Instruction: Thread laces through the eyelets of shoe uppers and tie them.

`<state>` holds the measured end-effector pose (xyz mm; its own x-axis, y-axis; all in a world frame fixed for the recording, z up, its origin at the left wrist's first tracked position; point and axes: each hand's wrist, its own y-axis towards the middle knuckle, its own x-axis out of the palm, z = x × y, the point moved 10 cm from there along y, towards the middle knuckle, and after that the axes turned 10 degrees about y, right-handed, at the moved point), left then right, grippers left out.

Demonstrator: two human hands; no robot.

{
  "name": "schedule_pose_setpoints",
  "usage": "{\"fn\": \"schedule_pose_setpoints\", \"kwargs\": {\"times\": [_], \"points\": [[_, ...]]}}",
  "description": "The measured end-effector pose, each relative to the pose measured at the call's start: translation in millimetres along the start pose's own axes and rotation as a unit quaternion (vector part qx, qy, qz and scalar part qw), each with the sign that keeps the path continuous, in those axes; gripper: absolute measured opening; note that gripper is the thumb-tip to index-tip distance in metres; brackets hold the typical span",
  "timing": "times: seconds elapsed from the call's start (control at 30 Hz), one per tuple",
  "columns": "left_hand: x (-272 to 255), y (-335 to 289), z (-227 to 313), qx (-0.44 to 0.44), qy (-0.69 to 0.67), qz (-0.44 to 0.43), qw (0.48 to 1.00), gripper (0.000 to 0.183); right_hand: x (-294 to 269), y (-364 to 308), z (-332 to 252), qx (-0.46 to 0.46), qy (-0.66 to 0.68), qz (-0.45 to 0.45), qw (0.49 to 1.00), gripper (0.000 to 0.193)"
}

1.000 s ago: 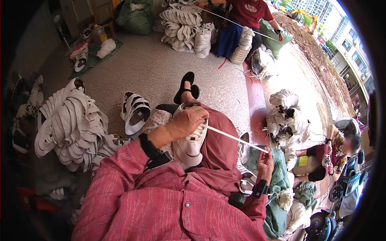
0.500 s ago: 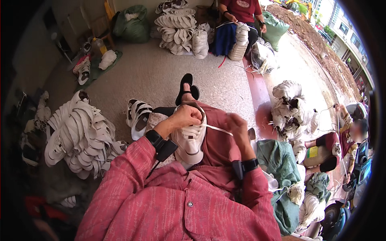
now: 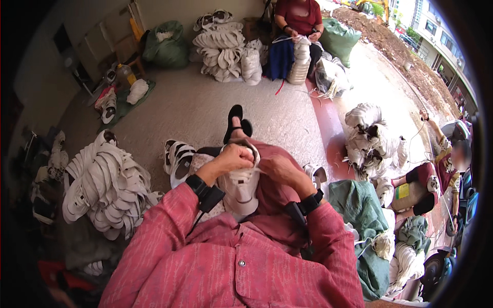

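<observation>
A white sneaker (image 3: pixel 240 191) sits on my lap, toe toward me and opening away. My left hand (image 3: pixel 232 159) is closed at its collar, knuckles up, gripping the upper edge. From the right, my right hand (image 3: pixel 280 170) reaches the lacing area, its fingers pinched close beside the left ones. They are on the white shoelace, most of which the fingers hide. Just left of my knee stands a pair of white sneakers with dark insides (image 3: pixel 179 160).
Stacked white shoe uppers (image 3: pixel 105 187) rise at my left; more shoes (image 3: pixel 371 138) are piled at right. A green sack (image 3: pixel 359 210) lies by my right elbow. A co-worker in a dark red top (image 3: pixel 298 20) sits ahead; another person (image 3: pixel 447 169) sits far right.
My right hand has come in from the right to the shoe, and the stretch of lace that was pulled taut is gone from sight. My left hand stays at the collar.
</observation>
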<state>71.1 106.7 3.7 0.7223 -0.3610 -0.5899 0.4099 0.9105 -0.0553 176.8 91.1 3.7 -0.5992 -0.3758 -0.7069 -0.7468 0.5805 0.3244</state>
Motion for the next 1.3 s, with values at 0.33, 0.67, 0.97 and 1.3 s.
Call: {"fn": "schedule_pose_setpoints", "kwargs": {"times": [0.33, 0.67, 0.97, 1.3], "points": [[0.8, -9.9, -1.9, 0.016, 0.044, 0.013, 0.999, 0.014, -5.0, 13.1, 12.3, 0.09, 0.211, -0.095, 0.969, 0.014], [-3.5, -9.6, 3.3, 0.021, 0.072, 0.021, 0.997, 0.017, -2.9, 6.6, 4.3, 0.083, 0.229, -0.04, 0.969, 0.008], [-12.8, 1.5, 14.7, 0.08, 0.26, 0.058, 0.96, 0.01, -4.6, 29.3, 9.6, 0.096, 0.319, -0.086, 0.939, 0.04], [-265.9, -49.7, 37.7, -0.007, 0.679, 0.342, 0.65, 0.008, -8.4, 27.5, -1.7, 0.07, 0.332, -0.067, 0.938, 0.031]]}}
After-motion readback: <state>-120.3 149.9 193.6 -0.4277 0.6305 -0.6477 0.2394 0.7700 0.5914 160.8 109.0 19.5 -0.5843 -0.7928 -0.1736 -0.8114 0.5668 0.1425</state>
